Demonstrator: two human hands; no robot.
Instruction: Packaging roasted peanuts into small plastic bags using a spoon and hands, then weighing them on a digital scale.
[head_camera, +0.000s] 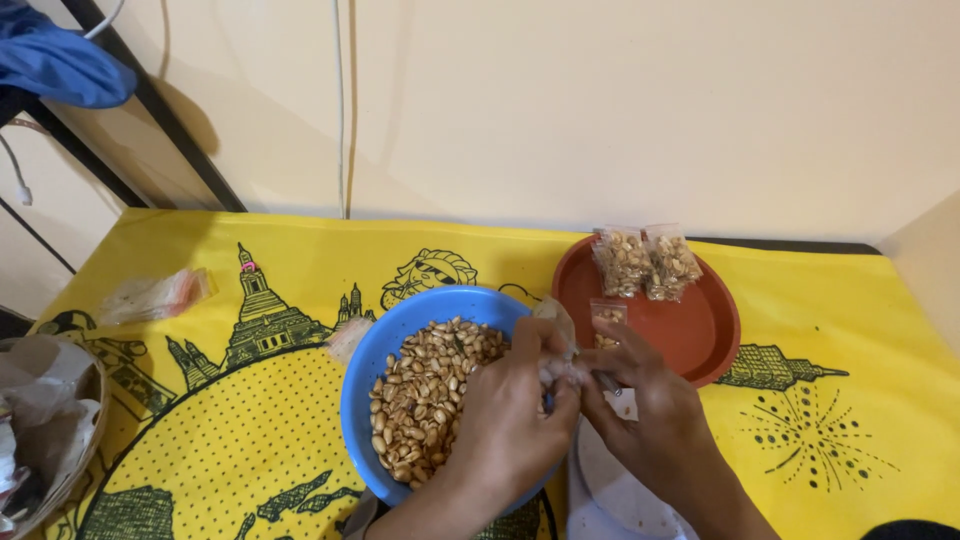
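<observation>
Clear plastic pouch (560, 368) pinched by left hand (510, 420) and right hand (650, 410) over blue bowl (370, 375); mouth best kept upright, 2 grips firm.

both hands, left (510, 420) and right (650, 415), pinch a small clear plastic bag (562, 368) over the round blue plastic bowl of peanuts (375, 355), beside a round red-brown plastic plate (700, 330) holding filled packets (645, 262).

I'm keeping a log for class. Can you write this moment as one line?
left hand: pinching small clear bag | right hand: on same bag | blue bowl: peanuts | red plate: filled packets
</observation>
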